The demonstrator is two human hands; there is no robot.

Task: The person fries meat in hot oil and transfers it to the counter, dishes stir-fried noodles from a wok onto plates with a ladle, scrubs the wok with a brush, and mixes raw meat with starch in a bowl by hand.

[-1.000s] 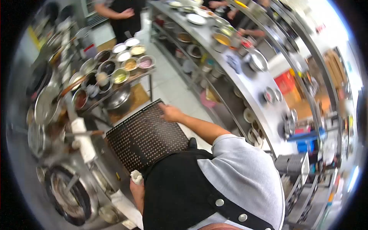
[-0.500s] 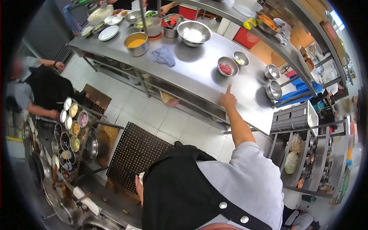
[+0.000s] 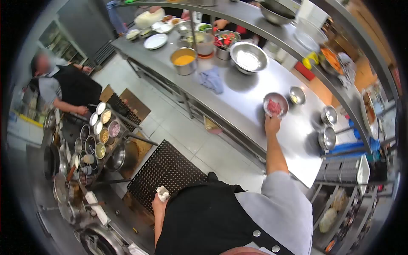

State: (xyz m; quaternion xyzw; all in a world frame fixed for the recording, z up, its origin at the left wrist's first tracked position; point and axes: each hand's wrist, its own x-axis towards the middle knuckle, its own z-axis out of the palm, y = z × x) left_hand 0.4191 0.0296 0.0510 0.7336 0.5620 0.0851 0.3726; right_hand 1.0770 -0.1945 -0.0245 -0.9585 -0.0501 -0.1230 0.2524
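My right hand [image 3: 272,124] grips the near rim of a small steel bowl [image 3: 284,102] on the steel table [image 3: 238,95]. Pieces of red raw meat [image 3: 274,106] lie in that bowl. Just to its right stands a smaller steel bowl [image 3: 299,92] with something pale yellow inside. Low beside my apron, my left hand [image 3: 159,207] is closed on a crumpled white cloth [image 3: 162,193]. A blue cloth [image 3: 211,80] and a large steel bowl [image 3: 250,53] are farther left on the table.
Two steel bowls [image 3: 329,114] stand near the table's right end. A pot of orange liquid [image 3: 184,60] is at the left. An overhead shelf [image 3: 272,36] crosses above the table. A co-worker [image 3: 70,85] stands left by the ingredient tins [image 3: 101,125]. A perforated black mat [image 3: 163,165] covers the floor.
My right hand, pointing before, has reached forward and taken hold of the meat bowl. My left hand with the white cloth shows more fully. The view has turned left.
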